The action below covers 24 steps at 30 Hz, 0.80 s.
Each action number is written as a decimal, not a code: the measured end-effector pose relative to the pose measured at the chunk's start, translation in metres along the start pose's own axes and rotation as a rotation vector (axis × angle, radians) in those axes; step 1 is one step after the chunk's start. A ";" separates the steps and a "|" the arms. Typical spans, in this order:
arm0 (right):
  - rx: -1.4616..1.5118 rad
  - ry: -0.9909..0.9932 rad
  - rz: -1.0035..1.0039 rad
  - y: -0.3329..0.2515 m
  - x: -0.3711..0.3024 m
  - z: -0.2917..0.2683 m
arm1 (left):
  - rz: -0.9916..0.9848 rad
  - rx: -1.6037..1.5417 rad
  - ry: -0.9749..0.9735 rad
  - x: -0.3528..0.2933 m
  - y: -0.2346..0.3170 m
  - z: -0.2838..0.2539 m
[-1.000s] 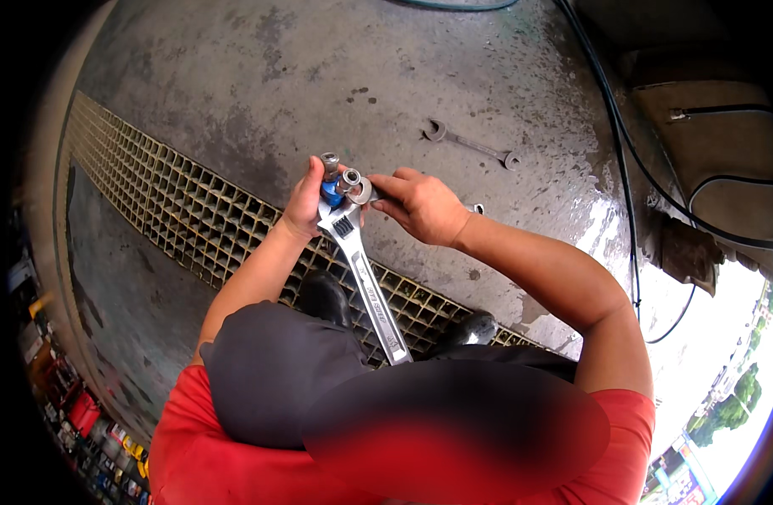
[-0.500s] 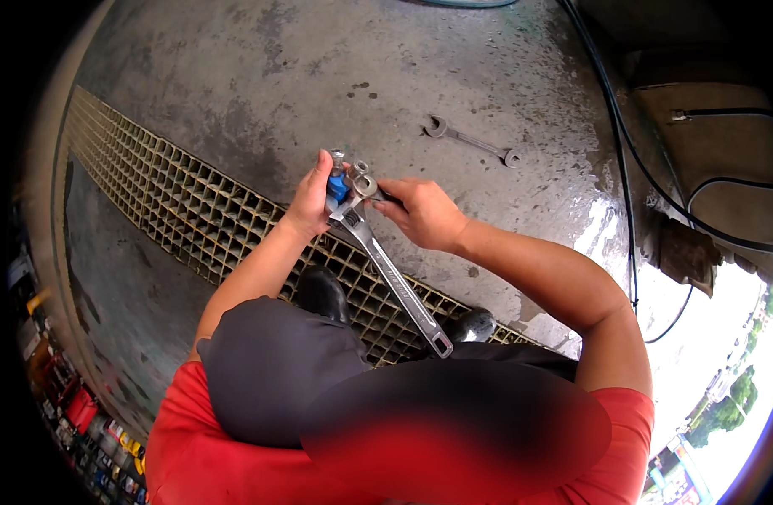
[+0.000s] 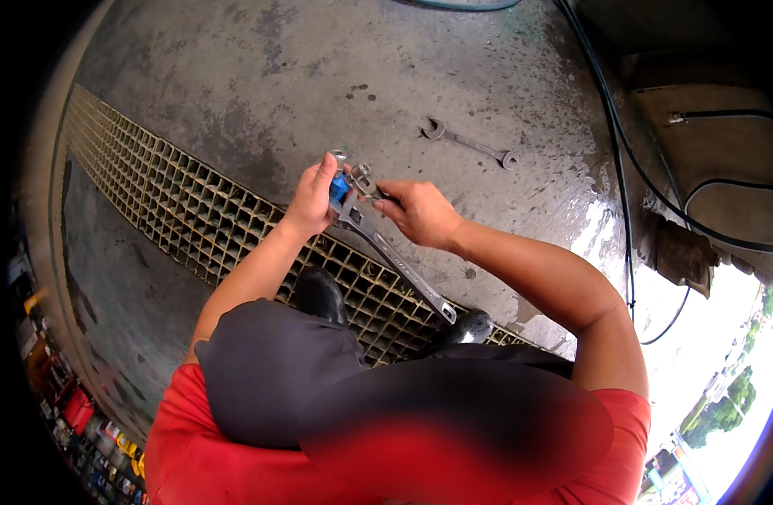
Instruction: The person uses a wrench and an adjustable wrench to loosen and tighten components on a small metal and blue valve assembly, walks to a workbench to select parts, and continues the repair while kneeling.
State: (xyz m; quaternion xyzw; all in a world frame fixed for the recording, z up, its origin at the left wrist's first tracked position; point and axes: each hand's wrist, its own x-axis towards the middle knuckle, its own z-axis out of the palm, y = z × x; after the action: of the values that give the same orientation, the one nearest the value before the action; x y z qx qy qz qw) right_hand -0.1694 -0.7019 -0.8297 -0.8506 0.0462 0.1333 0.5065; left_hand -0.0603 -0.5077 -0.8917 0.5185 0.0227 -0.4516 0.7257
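My left hand [image 3: 312, 195] is closed around a metal fitting with a blue part [image 3: 340, 187], its thumb pointing up along the side. Silver threaded ends stick out at the top of the fitting. An adjustable wrench [image 3: 401, 263] has its jaw at the underside of the fitting, and its long handle slants down toward my boots. My right hand [image 3: 424, 215] is closed on a dark handle of what looks like a wrench, mostly hidden by the fingers. The round silver head of that tool [image 3: 364, 183] meets the fitting's right side.
An open-end wrench [image 3: 469, 143] lies on the wet concrete floor beyond my right hand. A floor grating [image 3: 176, 189] runs diagonally under my black boots [image 3: 321, 295]. Black hoses [image 3: 610, 109] trail along the right. Assorted colourful items [image 3: 79, 410] stand at the lower left.
The adjustable wrench's handle end has swung away from my body and slightly right, and the wrench has turned a little. Both hands keep their holds, nearly in place.
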 end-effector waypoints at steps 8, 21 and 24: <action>0.015 0.014 -0.031 0.013 0.003 0.003 | -0.056 -0.092 0.014 -0.003 0.004 0.010; 0.119 -0.308 0.284 0.009 -0.002 0.007 | -0.065 -0.117 0.132 0.002 0.002 0.003; 0.095 -0.357 0.149 0.019 -0.003 0.012 | -0.072 -0.083 0.145 0.006 -0.002 -0.007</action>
State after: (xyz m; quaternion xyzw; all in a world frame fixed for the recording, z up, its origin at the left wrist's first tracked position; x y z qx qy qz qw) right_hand -0.1788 -0.7008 -0.8505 -0.7829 0.0247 0.3166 0.5350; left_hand -0.0554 -0.5062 -0.8989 0.5182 0.1123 -0.4374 0.7264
